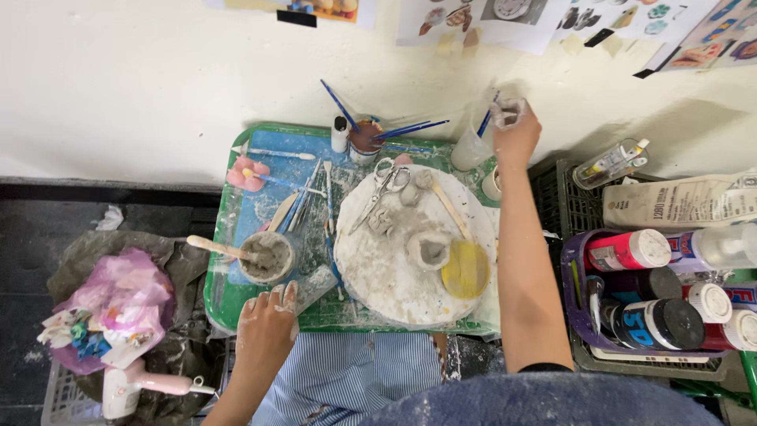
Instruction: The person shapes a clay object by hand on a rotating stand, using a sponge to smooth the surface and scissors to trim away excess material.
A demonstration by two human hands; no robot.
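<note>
Right hand (516, 130): you are gripping a small clear cup (507, 112) at the far right of the green tray (236, 205).
Left hand (268, 319): you are resting it flat, fingers spread, empty, beside the clay pot (266, 257).
Risk: your outstretched arm is crossing the round board (394, 260); dipping it could be smearing the clay pieces.

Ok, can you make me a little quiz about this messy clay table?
1. True or false: the scissors lie on the round white board.
2. Which hand reaches to the clear cup at the back? A. left B. right
3. What colour is the tray under everything?

Key: 1. true. 2. B, the right hand; the left hand rests by the clay pot. 3. green.
</note>
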